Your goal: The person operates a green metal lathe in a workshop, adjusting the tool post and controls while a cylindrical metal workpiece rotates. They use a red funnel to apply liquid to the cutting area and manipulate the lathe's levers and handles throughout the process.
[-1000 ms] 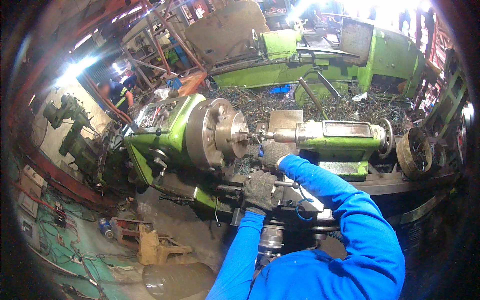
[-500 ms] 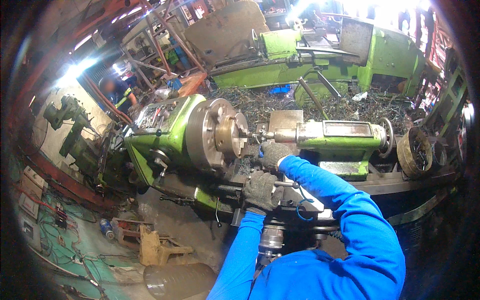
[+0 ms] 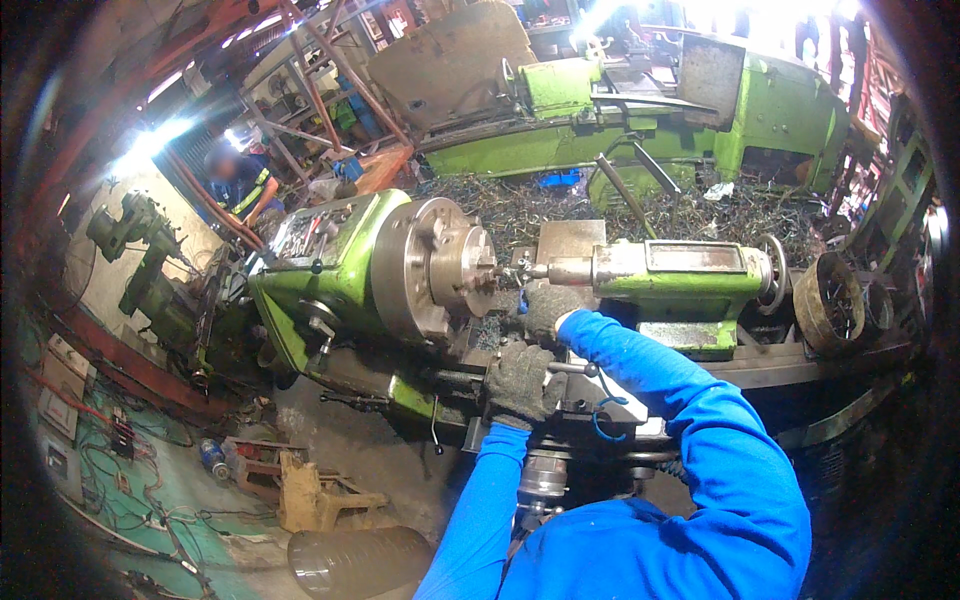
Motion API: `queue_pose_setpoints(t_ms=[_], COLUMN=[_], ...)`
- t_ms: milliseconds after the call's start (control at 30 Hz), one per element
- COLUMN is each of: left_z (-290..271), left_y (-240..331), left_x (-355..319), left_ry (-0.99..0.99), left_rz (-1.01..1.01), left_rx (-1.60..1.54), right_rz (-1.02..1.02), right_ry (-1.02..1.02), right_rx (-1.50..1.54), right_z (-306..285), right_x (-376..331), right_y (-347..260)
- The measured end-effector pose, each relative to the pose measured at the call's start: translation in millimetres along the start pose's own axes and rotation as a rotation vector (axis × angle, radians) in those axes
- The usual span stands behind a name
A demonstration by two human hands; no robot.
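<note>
The gloved left hand (image 3: pixel 520 383) grips the lathe carriage handle (image 3: pixel 572 369) for feed; the right hand (image 3: pixel 548 307) closes near the chuck (image 3: pixel 432 268), steadying the tailstock (image 3: pixel 680 272) tooling.

We see no packages, signs or screens. At three o'clock, one long rectangular grey nameplate (image 3: pixel 693 256) lies along the top of the green tailstock (image 3: pixel 680 285), its writing too small to tell.
</note>
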State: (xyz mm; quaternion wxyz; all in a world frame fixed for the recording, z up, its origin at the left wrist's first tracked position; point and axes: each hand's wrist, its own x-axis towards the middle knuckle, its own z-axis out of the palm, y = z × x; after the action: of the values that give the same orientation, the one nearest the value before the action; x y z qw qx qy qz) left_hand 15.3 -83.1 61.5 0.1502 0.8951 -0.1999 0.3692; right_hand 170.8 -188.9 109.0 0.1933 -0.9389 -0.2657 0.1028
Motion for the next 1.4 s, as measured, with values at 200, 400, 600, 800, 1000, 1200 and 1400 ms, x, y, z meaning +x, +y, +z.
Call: queue_pose_setpoints(t_ms=[200, 400, 600, 800, 1000, 1200, 1400], left_z=[-1, -2, -1, 3, -1, -2, -3], left_y=[1, 1, 2, -1, 1, 0, 2], left_x=[1, 1, 1, 0, 4, 4, 4], left_ry=[-0.033, -0.009, 0.03, 0.021, 0.022, 0.007, 0.024], left_rz=[-0.023, -0.011, 0.001, -0.004, 0.012, 0.002, 0.003], left_rx=[0.001, 0.025, 0.026, 0.0, 0.014, -0.014, 0.012], right_rz=[0.038, 0.016, -0.01, -0.045, -0.052, -0.004, 0.038], right_ry=[0.026, 0.002, 0.003, 0.073, 0.061, 0.027, -0.001], right_rx=[0.02, -0.005, 0.005, 0.032, 0.041, 0.037, 0.011], right_z=[-4, -9, 4, 16, 18, 8, -8], right_x=[-2, -6, 2, 9, 9, 3, -1], right_y=[1, -4, 4, 10, 10, 2, -3])
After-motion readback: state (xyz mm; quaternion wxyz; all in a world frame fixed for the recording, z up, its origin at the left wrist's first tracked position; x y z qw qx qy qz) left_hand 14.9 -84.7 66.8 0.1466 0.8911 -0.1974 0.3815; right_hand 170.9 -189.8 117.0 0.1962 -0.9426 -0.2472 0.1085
